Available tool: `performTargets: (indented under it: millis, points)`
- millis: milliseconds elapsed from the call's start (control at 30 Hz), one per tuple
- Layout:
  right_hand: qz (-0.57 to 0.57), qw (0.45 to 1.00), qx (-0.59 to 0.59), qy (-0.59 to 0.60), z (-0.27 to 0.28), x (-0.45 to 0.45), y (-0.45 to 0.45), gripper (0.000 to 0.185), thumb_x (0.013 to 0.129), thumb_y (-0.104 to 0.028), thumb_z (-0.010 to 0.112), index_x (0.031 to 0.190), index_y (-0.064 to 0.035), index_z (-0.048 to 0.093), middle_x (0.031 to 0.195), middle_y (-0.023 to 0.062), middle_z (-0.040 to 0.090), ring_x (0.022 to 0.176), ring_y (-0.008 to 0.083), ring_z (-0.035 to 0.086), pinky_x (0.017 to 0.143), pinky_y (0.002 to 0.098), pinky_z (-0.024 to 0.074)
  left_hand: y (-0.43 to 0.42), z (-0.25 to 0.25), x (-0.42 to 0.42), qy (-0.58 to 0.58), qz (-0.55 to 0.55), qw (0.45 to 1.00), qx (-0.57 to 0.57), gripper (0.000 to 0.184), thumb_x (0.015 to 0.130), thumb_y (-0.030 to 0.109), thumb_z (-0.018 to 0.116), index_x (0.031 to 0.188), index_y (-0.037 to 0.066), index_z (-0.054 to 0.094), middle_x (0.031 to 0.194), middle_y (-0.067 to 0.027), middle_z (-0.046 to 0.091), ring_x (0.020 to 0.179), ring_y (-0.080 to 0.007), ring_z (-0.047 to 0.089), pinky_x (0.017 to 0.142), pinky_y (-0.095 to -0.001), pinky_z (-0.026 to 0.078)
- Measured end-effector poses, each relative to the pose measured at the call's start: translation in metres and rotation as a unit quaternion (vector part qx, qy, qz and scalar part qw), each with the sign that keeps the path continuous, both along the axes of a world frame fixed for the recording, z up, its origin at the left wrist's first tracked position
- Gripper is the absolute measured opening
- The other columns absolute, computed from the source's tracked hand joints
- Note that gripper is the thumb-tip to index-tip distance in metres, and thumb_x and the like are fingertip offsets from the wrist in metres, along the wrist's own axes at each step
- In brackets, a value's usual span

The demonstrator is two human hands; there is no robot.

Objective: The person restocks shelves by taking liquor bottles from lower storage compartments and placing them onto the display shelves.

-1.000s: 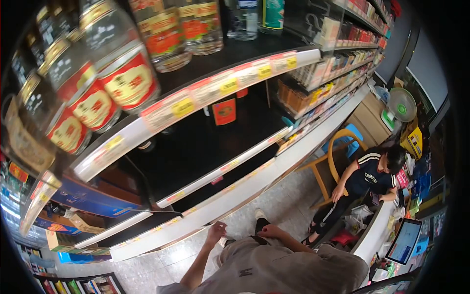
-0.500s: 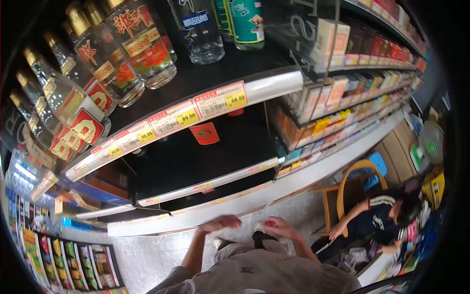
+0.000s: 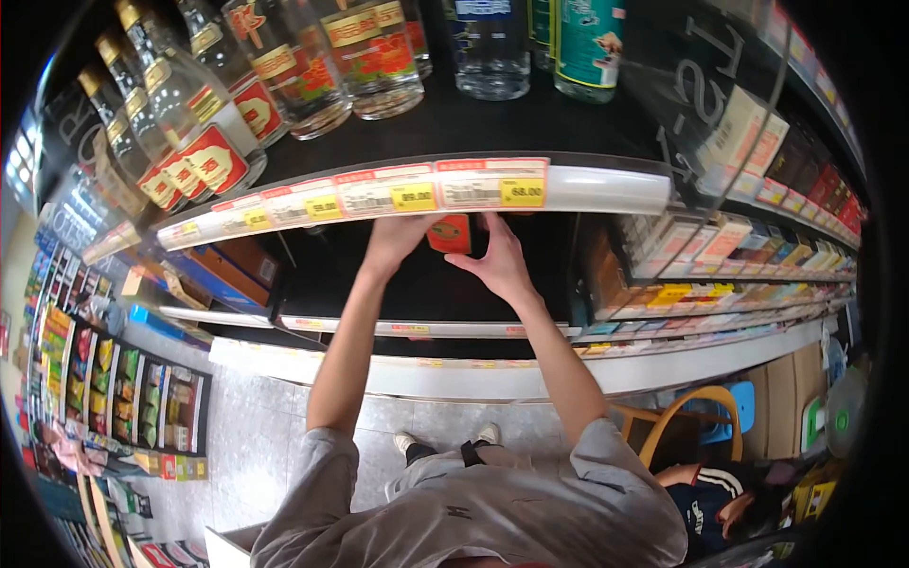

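A red, roughly square label or pack face [image 3: 450, 234] shows in the dark space under the upper shelf; what it belongs to is too dark to make out. My left hand [image 3: 396, 244] reaches in just left of it, its fingers hidden behind the shelf's front edge. On the other side is my right hand [image 3: 499, 260], open, with the thumb stretched toward the red face's lower right corner and the fingers raised apart from it. Whether either hand touches it, I cannot tell.
Above my hands, the shelf edge [image 3: 606, 187] carries price tags. Glass bottles [image 3: 379, 71] stand on that shelf. Boxed goods fill shelves [image 3: 729, 251] at right. A wooden chair [image 3: 653, 445] and a seated person [image 3: 715, 502] are at lower right; a snack rack [image 3: 123, 379] is at left.
Both hands have moved up and forward from in front of my body into the space under the upper shelf, on either side of the red face. The view has shifted as well.
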State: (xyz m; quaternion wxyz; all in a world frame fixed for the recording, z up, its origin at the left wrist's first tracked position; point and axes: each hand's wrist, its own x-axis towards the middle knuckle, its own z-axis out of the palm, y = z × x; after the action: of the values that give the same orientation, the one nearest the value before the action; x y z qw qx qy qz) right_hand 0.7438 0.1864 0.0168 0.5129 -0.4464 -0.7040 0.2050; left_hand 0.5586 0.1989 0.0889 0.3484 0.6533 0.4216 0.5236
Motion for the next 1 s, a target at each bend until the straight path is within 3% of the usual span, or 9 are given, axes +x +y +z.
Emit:
performTargets:
  millis: [133,167,300,400,633,700,733,800,1000]
  points:
    - [0.057,0.986,-0.148,-0.048,0.002,-0.002,0.014,0.081,0.073,-0.023,0.09,0.139,-0.0018,0.049,0.127,0.0217,0.068,0.117,0.0348,0.067,0.104,0.0413,0.0521,0.014,-0.003,-0.001,-0.075,0.013,0.995,-0.068,0.036,0.097,0.016,0.07,0.13,0.003,0.063,0.131,-0.0088,0.064,0.122,-0.0172,0.057,0.105,-0.0352,0.046]
    - [0.052,0.988,-0.137,-0.047,0.001,0.0,0.018,0.071,0.073,-0.025,0.09,0.13,0.0009,0.057,0.117,0.0197,0.072,0.109,0.0343,0.071,0.102,0.04,0.0535,0.013,-0.001,-0.002,-0.071,0.01,0.995,-0.071,0.036,0.097,0.016,0.07,0.13,0.003,0.063,0.131,-0.0089,0.064,0.124,-0.0171,0.057,0.105,-0.0352,0.046]
    - [0.06,0.984,-0.147,-0.081,0.005,0.003,0.016,0.058,0.072,-0.028,0.091,0.119,-0.0026,0.067,0.113,0.0161,0.074,0.106,0.0317,0.072,0.098,0.0385,0.0555,0.015,0.004,-0.004,-0.016,0.012,0.999,-0.035,0.032,0.095,0.018,0.071,0.122,0.001,0.066,0.12,-0.0093,0.069,0.112,-0.0174,0.063,0.096,-0.0358,0.051]
    - [0.059,0.984,-0.144,-0.089,-0.007,0.005,0.022,0.057,0.071,-0.027,0.091,0.117,-0.0042,0.068,0.113,0.0162,0.074,0.106,0.0312,0.072,0.096,0.0388,0.0557,0.019,0.004,-0.01,0.035,-0.006,0.999,-0.013,0.029,0.096,0.013,0.071,0.123,0.003,0.064,0.122,-0.009,0.067,0.116,-0.0171,0.061,0.099,-0.0336,0.049]
    - [0.053,0.987,-0.104,-0.113,0.004,-0.002,0.007,0.045,0.07,-0.016,0.091,0.106,0.0006,0.07,0.096,0.013,0.072,0.091,0.0296,0.072,0.083,0.0362,0.0559,-0.035,-0.017,-0.028,-0.057,0.012,0.996,0.073,0.028,0.09,-0.004,0.071,0.118,-0.005,0.066,0.115,-0.0092,0.072,0.105,-0.0127,0.066,0.094,-0.0292,0.051]
    - [0.071,0.99,-0.011,-0.121,0.005,-0.007,0.006,0.044,0.069,-0.011,0.09,0.107,0.0005,0.07,0.093,0.0121,0.068,0.089,0.0302,0.07,0.081,0.0373,0.0557,-0.051,-0.026,-0.035,-0.115,0.004,0.989,0.092,0.03,0.089,-0.005,0.072,0.119,-0.004,0.066,0.117,-0.0093,0.072,0.105,-0.0127,0.066,0.094,-0.0287,0.051]
    - [0.073,0.99,-0.014,-0.12,0.006,-0.009,0.005,0.044,0.069,-0.011,0.09,0.107,0.0005,0.07,0.093,0.0121,0.068,0.089,0.0302,0.07,0.081,0.0373,0.0557,-0.059,-0.031,-0.041,-0.171,-0.002,0.979,0.112,0.032,0.089,-0.006,0.072,0.12,-0.004,0.065,0.118,-0.0094,0.072,0.105,-0.0127,0.066,0.094,-0.0282,0.051]
    - [0.092,0.986,-0.018,-0.141,0.009,-0.013,0.006,0.051,0.071,-0.013,0.088,0.116,0.0015,0.068,0.118,0.0173,0.068,0.107,0.0389,0.066,0.093,0.0432,0.0548,-0.071,-0.045,-0.053,-0.176,0.025,0.979,0.096,0.036,0.088,-0.009,0.071,0.123,-0.005,0.064,0.123,-0.0108,0.071,0.108,-0.0138,0.065,0.097,-0.0284,0.05]
    - [0.085,0.985,-0.005,-0.149,0.014,-0.029,0.002,0.058,0.068,0.002,0.086,0.122,-0.0022,0.065,0.118,0.0186,0.07,0.111,0.0361,0.068,0.094,0.0404,0.0556,-0.097,-0.059,-0.069,-0.22,0.02,0.972,0.084,0.041,0.083,-0.013,0.071,0.123,-0.005,0.062,0.127,-0.0162,0.069,0.128,-0.0238,0.06,0.11,-0.0354,0.045]
